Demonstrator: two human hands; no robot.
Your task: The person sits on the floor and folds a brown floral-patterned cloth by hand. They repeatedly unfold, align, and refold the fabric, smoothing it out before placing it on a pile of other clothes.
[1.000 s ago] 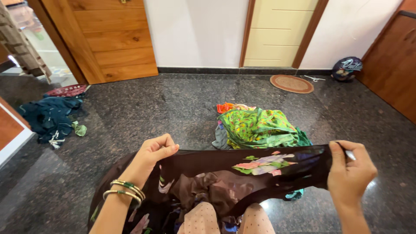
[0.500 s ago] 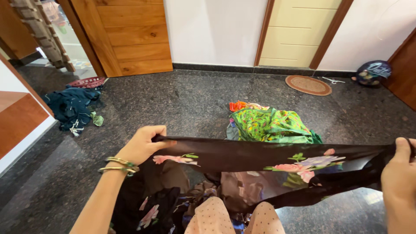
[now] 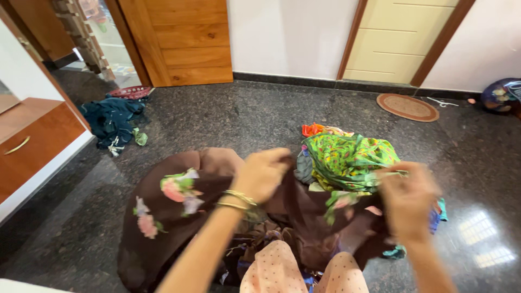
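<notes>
A dark brown garment (image 3: 179, 217) with pink flower prints billows over my lap and the floor. My left hand (image 3: 261, 174), with bangles at the wrist, is closed on its upper edge near the middle. Blurred with motion, my right hand (image 3: 408, 196) grips the same cloth at the right. Just behind the hands lies a heap of clothes topped by a green patterned cloth (image 3: 347, 158). My knees in dotted peach fabric (image 3: 282, 271) show at the bottom.
A dark teal pile of clothes (image 3: 111, 120) lies at the left near a wooden door (image 3: 179, 40). A wooden drawer unit (image 3: 32, 144) stands at the far left. An oval mat (image 3: 408, 107) lies before a cream door. The floor is dark polished granite.
My hands have come together from a wide stretch. The brown garment, held taut before, now hangs loose and billows to the left.
</notes>
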